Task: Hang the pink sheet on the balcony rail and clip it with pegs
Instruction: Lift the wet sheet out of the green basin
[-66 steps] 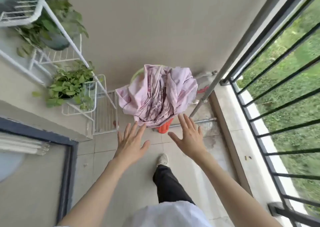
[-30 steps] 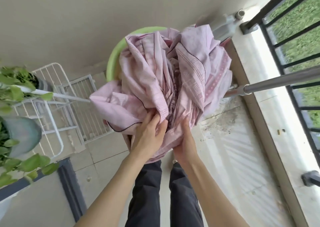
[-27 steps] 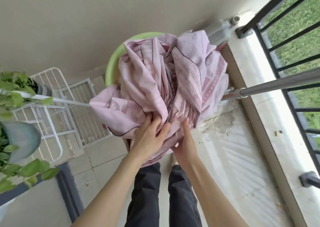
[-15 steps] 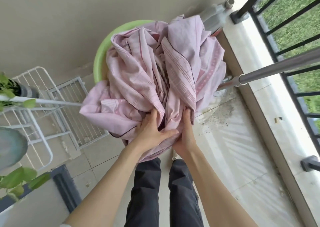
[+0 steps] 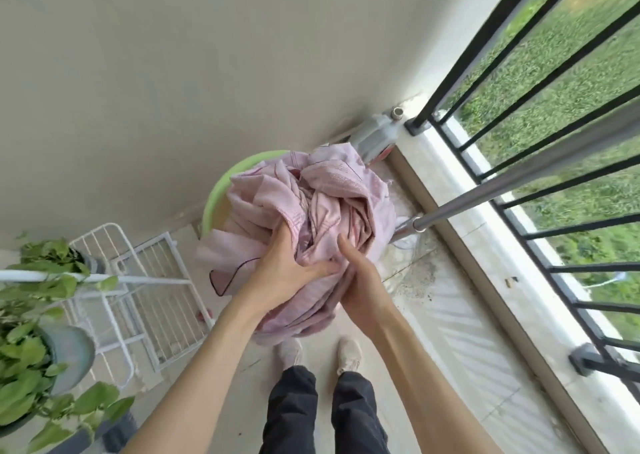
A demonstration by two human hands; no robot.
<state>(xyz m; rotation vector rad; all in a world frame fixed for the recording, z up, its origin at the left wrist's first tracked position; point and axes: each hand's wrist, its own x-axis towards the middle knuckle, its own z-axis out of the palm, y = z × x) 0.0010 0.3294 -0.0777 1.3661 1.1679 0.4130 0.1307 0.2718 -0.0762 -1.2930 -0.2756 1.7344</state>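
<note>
Trailing leafy potted plants (image 5: 24, 367) at the lower left edge of the frame, on a white wire rack (image 5: 138, 301) standing against the beige wall (image 5: 173, 73). Just right of the rack, near frame centre, a lime-green basin (image 5: 221, 194) with only its left rim showing, heaped with the crumpled pink sheet (image 5: 332, 197). Spilling over the basin's near edge, one pale fold of that sheet with a thin dark hem line, hanging toward the tiled floor (image 5: 450, 349). Pressed into the front of the bundle, left hand (image 5: 284, 273), fingers dug in among the folds and thumb lying across the cloth, closed on a gathered bunch of sheet. Close beside it, almost touching, right hand (image 5: 360, 280), palm turned inward against the cloth with the fingertips buried in the fabric, gripping the sheet's underside. Below the hands at lower centre, dark trousers (image 5: 322, 412) and two pale shoes (image 5: 349, 355) on the tiles. Right of the bundle, a grey metal pole (image 5: 519, 180) slanting up toward the right edge, its end near the sheet. Behind the bundle, a grey container (image 5: 375, 138) in the corner. Along the right side, black balcony rail (image 5: 561, 239) bars over green grass (image 5: 571, 90), well apart from the sheet.
</note>
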